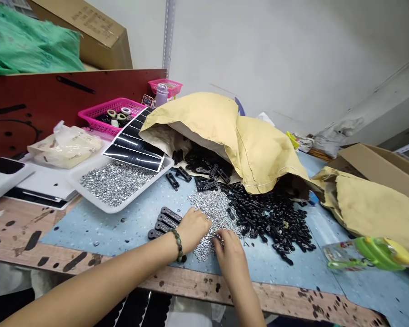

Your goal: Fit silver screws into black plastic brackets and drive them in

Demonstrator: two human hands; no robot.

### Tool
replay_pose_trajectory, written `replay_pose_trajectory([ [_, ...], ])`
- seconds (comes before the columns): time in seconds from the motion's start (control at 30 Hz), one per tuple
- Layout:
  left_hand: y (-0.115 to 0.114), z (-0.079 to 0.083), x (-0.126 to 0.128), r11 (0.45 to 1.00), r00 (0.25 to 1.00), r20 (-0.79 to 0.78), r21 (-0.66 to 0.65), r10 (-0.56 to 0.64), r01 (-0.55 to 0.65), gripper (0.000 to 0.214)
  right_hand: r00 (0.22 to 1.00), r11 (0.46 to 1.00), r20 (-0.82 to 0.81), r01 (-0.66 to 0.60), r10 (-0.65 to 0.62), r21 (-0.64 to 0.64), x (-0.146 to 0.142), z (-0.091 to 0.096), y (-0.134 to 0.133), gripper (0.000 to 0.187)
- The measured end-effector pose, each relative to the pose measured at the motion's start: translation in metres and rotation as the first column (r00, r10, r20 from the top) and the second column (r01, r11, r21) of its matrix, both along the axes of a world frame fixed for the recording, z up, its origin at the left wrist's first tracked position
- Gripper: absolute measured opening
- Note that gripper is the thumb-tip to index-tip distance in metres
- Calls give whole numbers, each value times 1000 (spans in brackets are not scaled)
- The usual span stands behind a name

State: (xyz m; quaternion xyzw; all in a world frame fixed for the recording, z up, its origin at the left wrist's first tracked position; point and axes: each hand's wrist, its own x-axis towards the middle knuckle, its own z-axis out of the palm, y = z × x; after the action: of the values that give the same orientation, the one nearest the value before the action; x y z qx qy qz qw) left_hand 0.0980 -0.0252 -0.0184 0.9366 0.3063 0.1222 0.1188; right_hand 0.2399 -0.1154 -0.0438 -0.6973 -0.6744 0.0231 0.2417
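Silver screws [211,211] lie heaped on the blue bench top [279,272] at lower centre, with both your hands at that heap. Your right hand [230,254] draws its fingertips together at the edge, perhaps on a screw, though it's too small to be sure. Your left hand [192,229], beaded bracelet [179,245] at the wrist, curls over the heap, its grip hidden. Black slotted links [163,220] sit in a tidy row just beside it, seemingly kept within easy reach and apart from the loose black heap [269,222] spilling from the kraft paper sack [204,122]. A tray of screws [143,186] stands left of centre, away from your hands.
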Motion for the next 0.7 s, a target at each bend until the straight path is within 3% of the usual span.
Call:
replay_pose_trajectory([
  [0.23, 13, 15, -16, 988, 983, 171, -152, 64, -37, 14, 1000, 1000, 25, 2, -2, -4, 0, -7, 10, 20],
  [0.4, 4, 27, -75, 953, 940, 288, -285, 183, -98, 28, 1000, 999, -17, -12, 13, 49, 1, -3, 8, 18],
  [0.53, -24, 19, -120, 899, 903, 366, -436, 223, -45, 24, 997, 997, -71, 13, -7, 80, -5, -2, 4, 17],
  [0.6, -40, 11, -128, 890, 922, 338, -456, 187, -13, 25, 994, 993, -109, 5, 8, 122, -10, 8, -7, 16],
  [0.7, -55, 0, -122, 925, 935, 308, -377, 174, -48, 21, 965, 945, -263, 95, -9, 314, -10, 40, -50, 26],
])
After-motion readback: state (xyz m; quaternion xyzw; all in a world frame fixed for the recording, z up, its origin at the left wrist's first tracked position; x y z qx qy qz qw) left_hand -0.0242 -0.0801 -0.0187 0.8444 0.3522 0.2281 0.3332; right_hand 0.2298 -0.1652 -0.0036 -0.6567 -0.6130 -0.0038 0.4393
